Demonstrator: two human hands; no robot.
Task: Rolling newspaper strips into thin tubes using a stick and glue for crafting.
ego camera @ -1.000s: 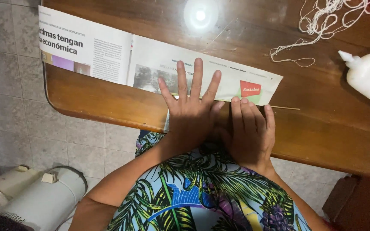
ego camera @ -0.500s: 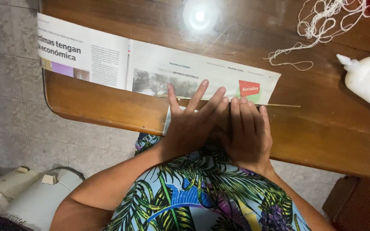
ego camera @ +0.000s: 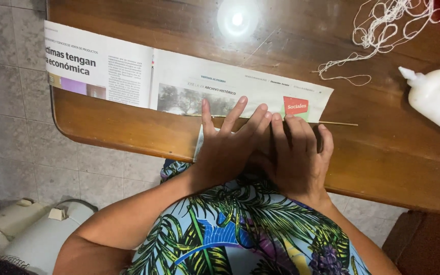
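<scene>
I am pressing my left hand (ego camera: 227,147) and right hand (ego camera: 296,153), fingers spread flat, side by side on the newspaper strip (ego camera: 179,84) over a thin wooden skewer (ego camera: 339,123), near the table's front edge (ego camera: 118,145). White glue bottle (ego camera: 436,99) is lying capped, well right; tangled string (ego camera: 383,30) is lying beyond.

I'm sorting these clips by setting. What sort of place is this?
Probably a home craft spot: a wooden table on a tiled floor, with a white glue bottle, tangled string and a newspaper strip under both hands.
</scene>
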